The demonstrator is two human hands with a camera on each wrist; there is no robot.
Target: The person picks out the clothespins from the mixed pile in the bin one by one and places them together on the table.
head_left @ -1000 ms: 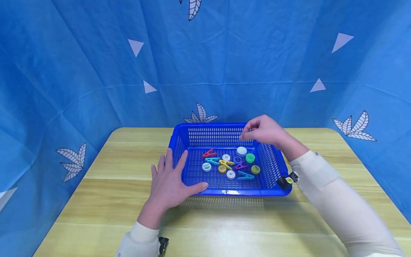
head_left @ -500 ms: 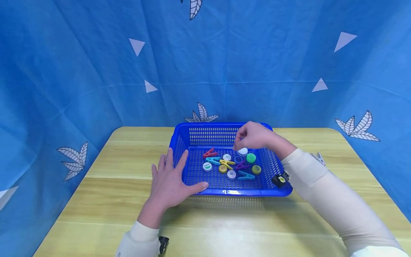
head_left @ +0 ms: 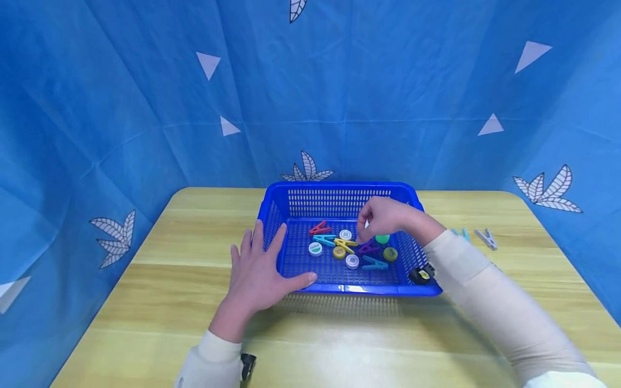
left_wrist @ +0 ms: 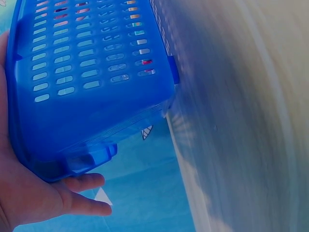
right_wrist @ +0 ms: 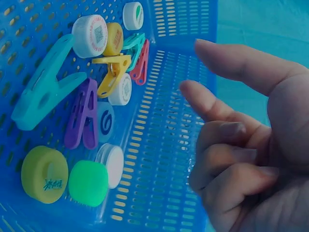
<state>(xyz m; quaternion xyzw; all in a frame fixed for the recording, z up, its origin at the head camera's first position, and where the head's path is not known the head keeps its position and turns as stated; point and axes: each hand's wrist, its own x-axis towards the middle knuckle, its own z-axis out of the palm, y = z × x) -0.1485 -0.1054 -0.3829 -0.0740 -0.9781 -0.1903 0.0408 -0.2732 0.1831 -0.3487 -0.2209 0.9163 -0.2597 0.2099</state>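
On the table stands a blue plastic basket [head_left: 383, 290] with bottle caps and clothespins on its floor. My left hand [head_left: 257, 277] lies spread along its left rim, fingers straight. My right hand [head_left: 385, 216] hovers inside the basket, low over the right half. In the right wrist view its thumb and index finger are apart with nothing between them, and the other fingers are curled. Near it lie a purple clothespin [right_wrist: 81, 116], a bright green cap [right_wrist: 88, 183], a white cap [right_wrist: 114, 165] and a blue cap [right_wrist: 105, 122]. A yellow clothespin [right_wrist: 114, 76] is farther left.
Also in the basket are a red clothespin [head_left: 317, 228], two turquoise clothespins, yellow caps and white caps. On the table to its right lie a grey clothespin [head_left: 487, 238] and a light blue clothespin [head_left: 461, 234], partly behind the right sleeve. A blue curtain [head_left: 388, 97] hangs behind.
My right hand has moved left and down from the back right rim into the basket. Two clothespins on the table have come into view behind that arm. The left hand stays put.
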